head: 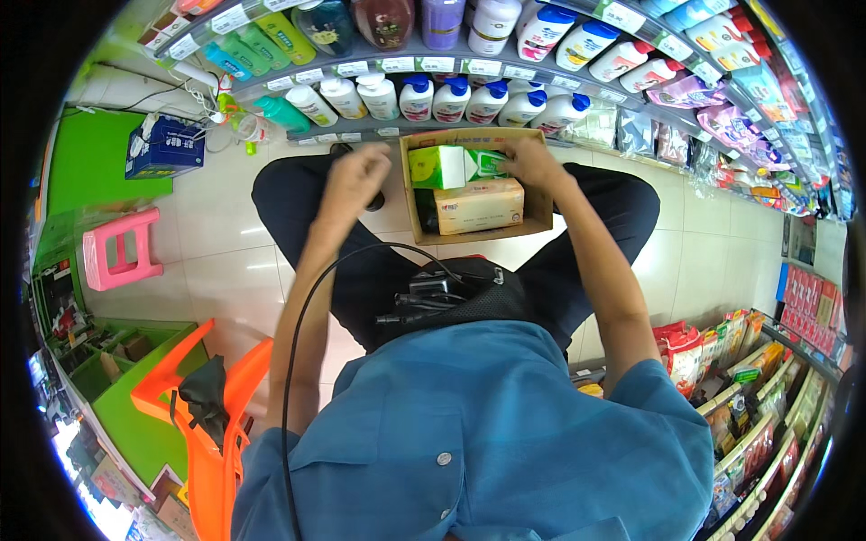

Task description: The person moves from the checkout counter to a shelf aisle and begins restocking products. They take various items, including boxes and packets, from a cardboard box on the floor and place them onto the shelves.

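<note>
An open cardboard box (482, 238) stands on the tiled floor between my knees. In it lie a green-and-white carton (436, 167), a green-and-white package (486, 163) and a beige pack with writing (480, 208). My right hand (531, 162) is at the box's upper right, its fingers near the green-and-white package; whether they grip it I cannot tell. My left hand (360, 176) is raised to the left of the box, blurred, its fingers curled, and nothing clear shows in it.
Pump bottles (416, 99) line the low shelf (352, 127) ahead, with more bottles above. On the left are a pink plastic stool (123, 249), an orange chair (210, 419) and a blue box (166, 147). Racks of packaged goods (683, 351) stand at the lower right.
</note>
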{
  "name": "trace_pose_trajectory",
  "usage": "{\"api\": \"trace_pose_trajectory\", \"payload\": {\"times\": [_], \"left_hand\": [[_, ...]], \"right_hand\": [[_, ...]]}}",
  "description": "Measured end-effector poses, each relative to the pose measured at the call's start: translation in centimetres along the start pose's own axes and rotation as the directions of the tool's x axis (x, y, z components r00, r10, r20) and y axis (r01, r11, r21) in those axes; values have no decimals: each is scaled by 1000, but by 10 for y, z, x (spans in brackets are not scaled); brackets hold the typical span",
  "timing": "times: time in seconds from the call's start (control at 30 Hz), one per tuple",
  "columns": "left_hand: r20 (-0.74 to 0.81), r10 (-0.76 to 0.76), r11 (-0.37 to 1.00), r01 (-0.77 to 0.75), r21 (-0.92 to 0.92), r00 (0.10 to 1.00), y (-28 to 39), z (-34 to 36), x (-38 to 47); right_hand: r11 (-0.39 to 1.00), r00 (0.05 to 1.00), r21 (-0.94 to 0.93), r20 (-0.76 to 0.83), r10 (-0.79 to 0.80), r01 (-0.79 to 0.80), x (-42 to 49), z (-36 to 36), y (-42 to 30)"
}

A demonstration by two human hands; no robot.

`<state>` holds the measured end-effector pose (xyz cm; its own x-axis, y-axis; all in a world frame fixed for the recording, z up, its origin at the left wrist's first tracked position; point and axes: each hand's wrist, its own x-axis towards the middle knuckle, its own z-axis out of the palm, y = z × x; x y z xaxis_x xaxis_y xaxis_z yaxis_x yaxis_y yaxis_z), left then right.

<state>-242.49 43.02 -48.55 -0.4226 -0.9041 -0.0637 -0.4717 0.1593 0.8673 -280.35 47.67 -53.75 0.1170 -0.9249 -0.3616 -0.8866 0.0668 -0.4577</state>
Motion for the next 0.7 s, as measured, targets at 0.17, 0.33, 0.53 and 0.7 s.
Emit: {"api": "trace_pose_trajectory", "payload": {"times": [0.17, 0.33, 0.53, 0.7], "left_hand": [[259, -217, 976, 212, 48, 941, -26, 80, -22], [294, -225, 969, 182, 167, 929, -30, 89, -20], [266, -243, 960, 193, 201, 933, -43, 88, -21], [288, -275, 960, 245, 136, 917, -49, 88, -18]], "right_hand": [[987, 959, 68, 257, 121, -143, -5, 56, 43], [998, 882, 26, 469, 35, -53, 15, 79, 58], [999, 825, 39, 563, -47, 30, 26, 88, 55], [994, 787, 21, 614, 70, -105, 18, 32, 31]]}}
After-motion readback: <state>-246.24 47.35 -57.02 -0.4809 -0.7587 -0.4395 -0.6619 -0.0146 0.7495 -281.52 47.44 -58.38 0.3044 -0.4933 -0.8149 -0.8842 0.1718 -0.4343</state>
